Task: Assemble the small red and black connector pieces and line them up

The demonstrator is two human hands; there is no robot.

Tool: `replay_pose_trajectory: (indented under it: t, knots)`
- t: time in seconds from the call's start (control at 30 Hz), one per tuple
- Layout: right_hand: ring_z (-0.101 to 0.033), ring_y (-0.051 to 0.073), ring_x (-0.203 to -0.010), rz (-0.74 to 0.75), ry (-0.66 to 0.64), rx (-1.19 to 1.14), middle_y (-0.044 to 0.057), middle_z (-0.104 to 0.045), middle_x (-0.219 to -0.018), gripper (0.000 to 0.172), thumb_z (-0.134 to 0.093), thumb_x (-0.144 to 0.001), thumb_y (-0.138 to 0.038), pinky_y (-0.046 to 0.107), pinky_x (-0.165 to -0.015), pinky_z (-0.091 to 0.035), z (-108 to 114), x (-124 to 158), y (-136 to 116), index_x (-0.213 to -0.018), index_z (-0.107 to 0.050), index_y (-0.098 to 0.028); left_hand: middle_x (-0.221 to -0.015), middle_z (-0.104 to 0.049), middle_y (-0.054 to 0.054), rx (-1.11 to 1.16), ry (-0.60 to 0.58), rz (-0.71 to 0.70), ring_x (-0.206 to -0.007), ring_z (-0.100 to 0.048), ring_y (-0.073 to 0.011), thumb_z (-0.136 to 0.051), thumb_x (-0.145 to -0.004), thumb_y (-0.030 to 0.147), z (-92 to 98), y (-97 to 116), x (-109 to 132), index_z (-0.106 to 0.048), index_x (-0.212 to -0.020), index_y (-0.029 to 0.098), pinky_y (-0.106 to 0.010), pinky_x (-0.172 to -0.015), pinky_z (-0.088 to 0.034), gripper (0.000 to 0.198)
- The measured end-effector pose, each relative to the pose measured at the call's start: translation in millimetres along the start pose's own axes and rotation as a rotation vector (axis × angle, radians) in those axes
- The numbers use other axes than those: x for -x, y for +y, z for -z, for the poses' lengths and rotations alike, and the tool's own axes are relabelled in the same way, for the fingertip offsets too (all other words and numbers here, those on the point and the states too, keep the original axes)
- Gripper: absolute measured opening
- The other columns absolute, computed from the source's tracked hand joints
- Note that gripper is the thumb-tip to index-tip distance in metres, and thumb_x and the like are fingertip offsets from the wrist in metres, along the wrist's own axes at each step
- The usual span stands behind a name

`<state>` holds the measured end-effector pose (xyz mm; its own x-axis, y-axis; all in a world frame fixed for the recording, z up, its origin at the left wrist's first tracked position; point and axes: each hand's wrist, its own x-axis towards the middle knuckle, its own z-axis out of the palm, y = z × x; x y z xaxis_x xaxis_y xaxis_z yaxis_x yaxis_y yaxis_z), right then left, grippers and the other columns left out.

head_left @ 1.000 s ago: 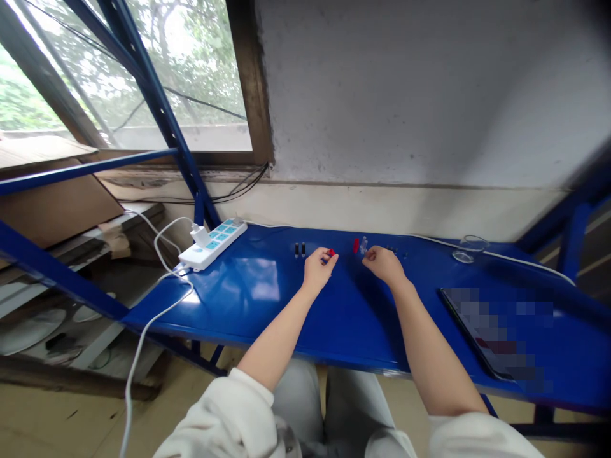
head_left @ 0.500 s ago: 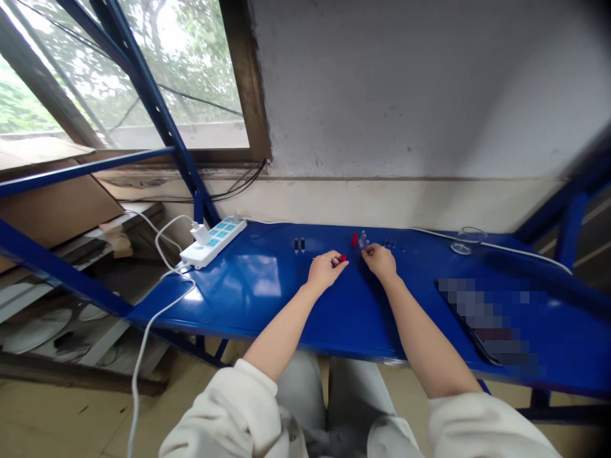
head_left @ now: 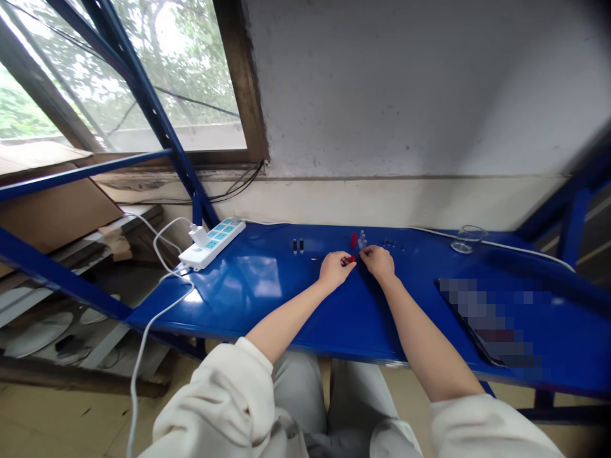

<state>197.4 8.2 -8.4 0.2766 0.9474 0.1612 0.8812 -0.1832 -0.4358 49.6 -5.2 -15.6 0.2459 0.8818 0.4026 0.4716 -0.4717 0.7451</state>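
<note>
My left hand (head_left: 335, 271) is closed in a pinch on a small red part (head_left: 352, 259) above the blue tabletop. Close to its right, my right hand (head_left: 380, 263) has its fingertips pressed together; whether anything sits between them is too small to make out. Just beyond that hand stand several small clear plastic pieces (head_left: 362, 240), with another red part (head_left: 354, 240) beside them. Two small black cylinders (head_left: 298, 245) with pale lower ends are farther left. A tiny thin piece (head_left: 314, 259) lies near my left wrist. Several tiny pieces (head_left: 389, 243) lie beyond my right hand.
A white power strip (head_left: 213, 244) with plugs and cables occupies the table's left end. At the back right is a clear glass dish (head_left: 463, 246), near a white cable (head_left: 525, 253). A dark flat object (head_left: 470, 324), partly blurred out, lies at right. Blue posts frame both ends.
My left hand has moved right with the red part, closer to my right hand, and the tiny thin piece now shows more fully. My right hand stays nearly in place.
</note>
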Motion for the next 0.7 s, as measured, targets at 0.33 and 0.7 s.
replay_pose_trajectory:
  t: [0.33,0.7]
  knots:
    - [-0.062,0.021,-0.081,-0.051,-0.023,0.023,0.008,-0.067,-0.084,0.028,-0.049,-0.077,-0.038,0.026,-0.064,-0.043,7,4,-5,-0.092,-0.067,-0.023,-0.072,-0.064,-0.003,-0.189,0.043,0.191,-0.07,-0.057,-0.015,-0.062,-0.07,0.029,-20.8,-2,-45,-0.066,-0.075,0.019,-0.026,-0.065,-0.041,0.012]
    - [-0.06,0.027,-0.089,-0.047,-0.119,0.201,0.016,-0.062,-0.095,0.03,-0.048,-0.079,-0.034,0.034,-0.07,-0.044,23,14,-17,-0.099,-0.06,-0.015,-0.078,-0.06,-0.005,-0.449,0.022,0.117,-0.084,-0.051,-0.0211,-0.062,-0.071,0.032,-23.5,-1,-48,-0.064,-0.068,0.019,-0.034,-0.075,-0.036,0.014]
